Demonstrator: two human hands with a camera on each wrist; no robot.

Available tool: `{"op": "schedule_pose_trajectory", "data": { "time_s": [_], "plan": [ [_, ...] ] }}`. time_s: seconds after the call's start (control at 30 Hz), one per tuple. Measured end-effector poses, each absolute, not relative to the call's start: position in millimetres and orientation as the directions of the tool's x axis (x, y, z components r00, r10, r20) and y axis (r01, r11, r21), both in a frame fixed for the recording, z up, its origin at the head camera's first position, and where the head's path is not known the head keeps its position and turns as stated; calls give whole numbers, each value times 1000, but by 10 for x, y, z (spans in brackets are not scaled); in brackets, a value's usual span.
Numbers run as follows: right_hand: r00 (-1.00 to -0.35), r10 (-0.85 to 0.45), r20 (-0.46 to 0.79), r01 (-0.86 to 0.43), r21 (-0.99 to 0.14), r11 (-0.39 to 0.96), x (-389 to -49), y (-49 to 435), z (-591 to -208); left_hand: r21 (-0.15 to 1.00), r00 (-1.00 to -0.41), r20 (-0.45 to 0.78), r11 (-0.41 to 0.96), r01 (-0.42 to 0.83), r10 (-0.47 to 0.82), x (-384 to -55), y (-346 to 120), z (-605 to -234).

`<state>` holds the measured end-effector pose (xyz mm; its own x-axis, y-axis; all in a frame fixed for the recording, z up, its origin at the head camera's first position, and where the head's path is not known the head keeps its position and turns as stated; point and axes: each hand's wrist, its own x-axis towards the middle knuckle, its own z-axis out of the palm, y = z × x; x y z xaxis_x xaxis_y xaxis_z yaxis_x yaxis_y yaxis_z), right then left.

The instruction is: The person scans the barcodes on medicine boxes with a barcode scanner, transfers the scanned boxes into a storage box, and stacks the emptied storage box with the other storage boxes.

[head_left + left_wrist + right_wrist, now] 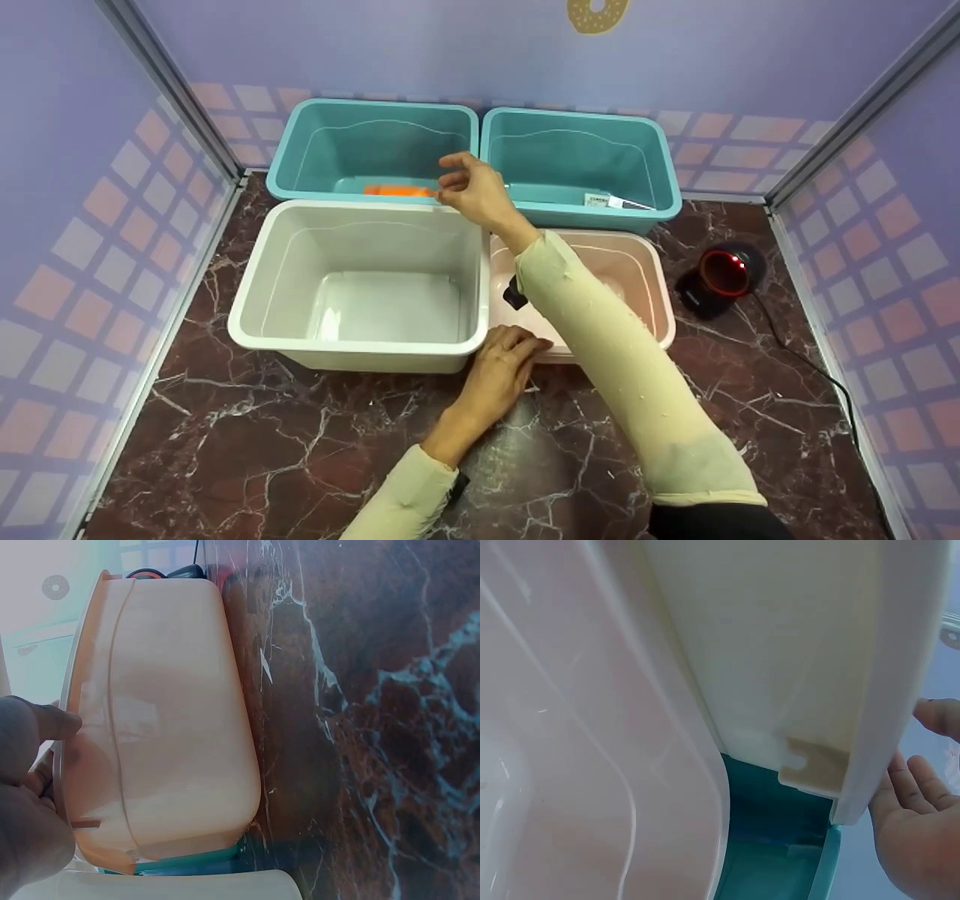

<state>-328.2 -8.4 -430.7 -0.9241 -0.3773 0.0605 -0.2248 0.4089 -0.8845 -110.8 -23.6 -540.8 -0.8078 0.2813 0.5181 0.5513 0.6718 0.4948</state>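
Observation:
My right hand (480,191) is over the near edge of the left teal bin (379,111), its fingers parted and loosely bent. A blurred orange object (399,191) shows low inside that bin, beside the fingertips; its kind cannot be made out. In the right wrist view nothing shows between thumb and fingers, near the rim of the white bin (900,675). My left hand (502,371) grips the front rim of the pink bin (656,300). The left wrist view shows the thumb on the outer side of that rim (69,682), with the other fingers partly hidden.
The right teal bin (577,116) holds a small white labelled item (598,200). A black scanner-like device (724,274) glowing red stands right of the pink bin, with a cable (810,360) trailing along the right wall. Dark marbled tabletop (285,442) lies in front.

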Motion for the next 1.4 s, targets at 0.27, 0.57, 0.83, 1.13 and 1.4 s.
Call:
{"op": "schedule_pose_trajectory", "data": {
  "time_s": [0.27, 0.57, 0.83, 1.13, 1.4],
  "plan": [
    [-926, -375, 51, -207, -898, 387, -3264, 35, -4337, 501, -807, 521, 666, 553, 278, -1105, -230, -5410],
    [-934, -357, 17, -131, -946, 298, -3236, 234, -4308, 512, -806, 526, 656, 555, 272, -1124, -239, -5433],
    [-937, -349, 33, -116, -968, 221, -3138, 465, -4234, 517, -818, 507, 664, 541, 272, -1131, -240, -5421],
    [-931, -358, 66, -135, -976, 171, -2998, 768, -4214, 549, -839, 469, 653, 521, 276, -1131, -252, -5417],
    [-921, -380, 91, -170, -969, 180, -2886, 990, -4223, 547, -836, 468, 649, 528, 286, -1134, -256, -5412]
  ]
}}
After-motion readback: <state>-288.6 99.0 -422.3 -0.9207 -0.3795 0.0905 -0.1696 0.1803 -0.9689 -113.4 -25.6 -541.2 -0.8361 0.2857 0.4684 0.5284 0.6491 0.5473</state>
